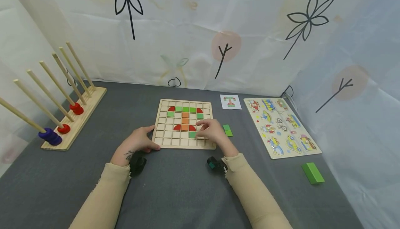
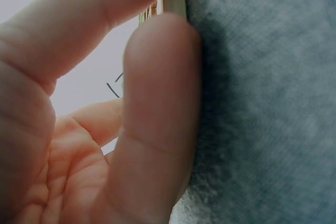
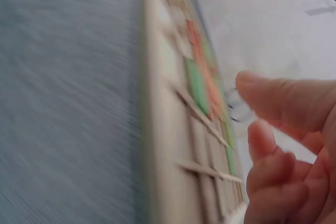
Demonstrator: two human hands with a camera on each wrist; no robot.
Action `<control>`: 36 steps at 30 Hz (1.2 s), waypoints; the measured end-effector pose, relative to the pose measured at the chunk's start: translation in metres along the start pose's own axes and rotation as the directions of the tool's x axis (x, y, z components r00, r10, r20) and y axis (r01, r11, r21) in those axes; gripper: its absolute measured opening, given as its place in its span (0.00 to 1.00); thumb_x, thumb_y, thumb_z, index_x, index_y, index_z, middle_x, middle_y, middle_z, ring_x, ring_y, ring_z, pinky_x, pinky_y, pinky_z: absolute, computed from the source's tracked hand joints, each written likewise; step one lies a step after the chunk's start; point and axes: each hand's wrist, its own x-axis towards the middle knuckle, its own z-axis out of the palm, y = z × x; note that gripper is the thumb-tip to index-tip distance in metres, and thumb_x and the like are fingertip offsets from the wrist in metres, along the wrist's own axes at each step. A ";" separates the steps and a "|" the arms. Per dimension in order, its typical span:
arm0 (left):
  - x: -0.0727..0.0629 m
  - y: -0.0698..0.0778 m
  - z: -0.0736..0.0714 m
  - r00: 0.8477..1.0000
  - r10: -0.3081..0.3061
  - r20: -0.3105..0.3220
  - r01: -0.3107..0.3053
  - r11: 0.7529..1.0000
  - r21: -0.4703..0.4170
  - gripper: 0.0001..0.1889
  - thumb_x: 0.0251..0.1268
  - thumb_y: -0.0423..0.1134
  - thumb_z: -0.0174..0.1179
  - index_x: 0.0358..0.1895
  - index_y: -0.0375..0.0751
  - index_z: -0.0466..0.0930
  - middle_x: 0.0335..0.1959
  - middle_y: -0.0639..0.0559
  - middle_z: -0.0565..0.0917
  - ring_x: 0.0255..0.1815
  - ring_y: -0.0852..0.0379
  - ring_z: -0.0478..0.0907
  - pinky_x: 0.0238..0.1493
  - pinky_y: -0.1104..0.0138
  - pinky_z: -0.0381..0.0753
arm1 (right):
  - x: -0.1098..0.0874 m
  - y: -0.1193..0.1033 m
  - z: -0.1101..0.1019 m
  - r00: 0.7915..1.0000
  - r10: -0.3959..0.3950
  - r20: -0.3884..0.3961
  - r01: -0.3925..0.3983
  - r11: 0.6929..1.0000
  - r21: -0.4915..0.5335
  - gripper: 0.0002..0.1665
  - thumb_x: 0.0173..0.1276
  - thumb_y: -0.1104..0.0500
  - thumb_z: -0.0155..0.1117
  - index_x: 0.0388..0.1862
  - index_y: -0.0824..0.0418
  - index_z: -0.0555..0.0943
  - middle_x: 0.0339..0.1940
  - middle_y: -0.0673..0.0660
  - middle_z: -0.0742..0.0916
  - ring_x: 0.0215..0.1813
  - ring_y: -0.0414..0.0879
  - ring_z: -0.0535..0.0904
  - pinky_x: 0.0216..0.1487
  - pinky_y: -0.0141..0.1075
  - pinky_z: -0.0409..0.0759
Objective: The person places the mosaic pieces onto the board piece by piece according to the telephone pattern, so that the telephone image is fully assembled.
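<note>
A wooden grid board point(image 1: 162, 142) lies in the middle of the dark cloth. Red quarter-circle, green square and orange square tiles fill some of its cells. My left hand point(image 1: 135, 141) rests at the board's near-left corner, index finger along the left edge and straight thumb at the front edge. Over the right part of the grid is my right hand point(image 1: 212, 131), its fingertips beside a green tile point(image 1: 192, 135) in a lower row. The right wrist view shows thumb and index finger apart, nothing between them, the other fingers loosely bent.
Two loose green tiles point(image 1: 227, 130) lie right of the grid board. Behind them is a small pattern card point(image 1: 230, 102). Farther right are a vehicle picture board point(image 1: 281, 128) and a green block point(image 1: 313, 173). At left stands a wooden peg rack point(image 1: 67, 142) with red and blue rings.
</note>
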 end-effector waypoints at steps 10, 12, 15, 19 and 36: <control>0.000 -0.001 0.000 1.000 0.011 0.001 -0.011 1.000 0.000 0.52 0.42 0.37 0.74 0.72 0.40 0.51 0.30 0.42 0.76 0.17 0.57 0.76 0.24 0.66 0.77 | -0.005 0.025 -0.060 0.980 0.123 -0.158 -0.119 0.992 0.039 0.29 0.53 0.66 0.69 0.56 0.67 0.76 0.30 0.54 0.79 0.28 0.42 0.70 0.26 0.33 0.67; 0.000 -0.001 0.000 1.000 0.011 0.002 -0.011 1.000 -0.002 0.52 0.42 0.37 0.74 0.72 0.40 0.51 0.30 0.42 0.77 0.17 0.57 0.76 0.24 0.66 0.77 | -0.008 0.031 -0.067 0.972 0.160 -0.175 -0.160 0.987 0.014 0.30 0.53 0.65 0.69 0.57 0.66 0.75 0.31 0.54 0.79 0.27 0.43 0.69 0.26 0.33 0.67; 0.000 -0.001 0.000 1.000 0.011 0.004 -0.011 1.000 -0.008 0.52 0.42 0.36 0.73 0.73 0.40 0.51 0.30 0.42 0.77 0.17 0.57 0.76 0.24 0.66 0.77 | -0.012 0.038 -0.073 0.961 0.203 -0.191 -0.214 0.976 -0.039 0.30 0.52 0.64 0.69 0.56 0.67 0.75 0.34 0.57 0.79 0.29 0.45 0.69 0.27 0.33 0.67; 0.000 0.000 0.001 1.000 0.010 0.000 -0.010 1.000 -0.001 0.52 0.42 0.36 0.73 0.72 0.39 0.51 0.30 0.42 0.77 0.17 0.57 0.76 0.24 0.66 0.77 | -0.016 0.046 -0.076 0.945 0.261 -0.199 -0.290 0.948 -0.130 0.28 0.51 0.62 0.71 0.52 0.68 0.77 0.41 0.62 0.80 0.35 0.48 0.72 0.32 0.35 0.70; 0.002 -0.002 0.000 1.000 0.007 -0.006 -0.006 1.000 0.026 0.52 0.41 0.37 0.74 0.72 0.40 0.51 0.29 0.43 0.77 0.18 0.57 0.76 0.24 0.66 0.76 | -0.020 0.053 -0.071 0.946 0.277 -0.168 -0.314 0.912 -0.264 0.16 0.47 0.63 0.71 0.37 0.64 0.80 0.38 0.59 0.81 0.36 0.49 0.73 0.33 0.37 0.69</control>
